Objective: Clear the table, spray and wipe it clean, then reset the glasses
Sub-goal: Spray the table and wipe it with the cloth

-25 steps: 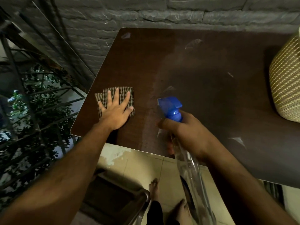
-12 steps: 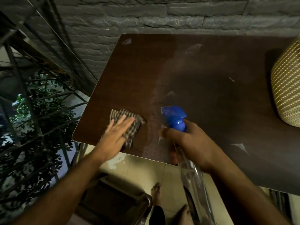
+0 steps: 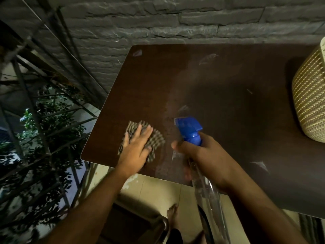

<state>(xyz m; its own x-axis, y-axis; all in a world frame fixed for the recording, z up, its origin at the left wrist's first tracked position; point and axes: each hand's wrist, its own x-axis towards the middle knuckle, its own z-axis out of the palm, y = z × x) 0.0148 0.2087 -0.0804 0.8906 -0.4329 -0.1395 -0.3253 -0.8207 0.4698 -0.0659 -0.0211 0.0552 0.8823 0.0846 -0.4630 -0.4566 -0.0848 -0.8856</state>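
A dark brown table (image 3: 219, 81) fills the middle of the head view, with a wet sheen and pale streaks on it. My left hand (image 3: 136, 148) presses flat, fingers straight, on a checked cloth (image 3: 157, 140) near the table's front left corner. My right hand (image 3: 204, 155) grips the neck of a clear spray bottle (image 3: 207, 192) with a blue trigger head (image 3: 189, 128), held just above the front edge and pointing away from me. No glasses are in view.
A woven cream basket (image 3: 309, 95) stands at the table's right edge. A grey stone wall (image 3: 175, 22) runs behind. Metal railings and foliage (image 3: 40, 120) lie to the left. A metal chair frame (image 3: 158, 226) and bare feet show below on the tiled floor.
My left hand has slid the cloth toward the front edge and then to the right, closer to the bottle. The cloth has bunched. The right hand keeps its hold on the bottle.
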